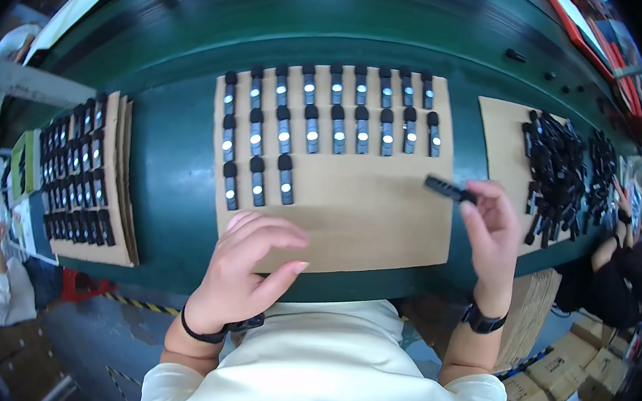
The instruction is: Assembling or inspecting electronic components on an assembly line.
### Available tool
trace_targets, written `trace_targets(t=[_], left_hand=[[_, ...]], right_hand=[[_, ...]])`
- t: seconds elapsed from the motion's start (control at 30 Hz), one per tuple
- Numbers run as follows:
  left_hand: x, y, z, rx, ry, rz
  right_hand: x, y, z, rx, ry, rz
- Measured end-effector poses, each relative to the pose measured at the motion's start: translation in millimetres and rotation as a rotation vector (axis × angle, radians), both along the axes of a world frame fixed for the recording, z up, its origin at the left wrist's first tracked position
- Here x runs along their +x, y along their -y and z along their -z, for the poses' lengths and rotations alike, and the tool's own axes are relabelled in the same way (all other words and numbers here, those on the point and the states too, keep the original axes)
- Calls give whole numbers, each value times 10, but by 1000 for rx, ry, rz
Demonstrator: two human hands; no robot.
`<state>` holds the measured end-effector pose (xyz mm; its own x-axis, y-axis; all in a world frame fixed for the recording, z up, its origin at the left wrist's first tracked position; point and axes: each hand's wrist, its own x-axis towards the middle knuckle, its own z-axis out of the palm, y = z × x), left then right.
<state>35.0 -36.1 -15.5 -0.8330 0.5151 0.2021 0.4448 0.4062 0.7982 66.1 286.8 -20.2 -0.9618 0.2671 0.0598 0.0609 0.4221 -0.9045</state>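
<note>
My right hand (492, 225) pinches a small black clip-on microphone (444, 188) by one end, above the right side of a brown cardboard sheet (367, 205). Empty and with its fingers apart, my left hand (249, 267) hovers at the sheet's lower left edge. Rows of similar microphones lie on the sheet, each with a dark foam tip and a pale round spot. Two rows run across its upper part. A shorter third row ends with a microphone (286, 180) a little above my left hand.
On the right, a heap of loose microphones (559, 173) covers another cardboard sheet (498, 125). Stacked cardboard sheets (127, 189) at left carry more microphones in rows. All rest on a green table (179, 148). Co-workers sit at far left and far right; cartons (551, 377) stand at lower right.
</note>
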Motion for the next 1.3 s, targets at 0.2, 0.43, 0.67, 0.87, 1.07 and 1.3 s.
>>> trace_targets(t=[0.2,0.43,0.67,0.87,1.07,1.3], left_hand=[[28,-158,-58,248,176,-25],[108,-76,-15,406,243,-4],[44,-145,26,445,65,-23],[10,-189,34,308,-173,-54],[16,-206,57,267,-294,-86],[39,-201,74,275,-252,-120]], right_hand=[[-49,726,-143,-361,-203,-439],[-93,931,-144,-238,-322,-574],[-92,963,-41,-390,-231,-582],[-93,1102,-83,-591,-16,-514],[-118,1179,-106,-558,-1,-481],[-117,1199,-49,-528,-54,-482]])
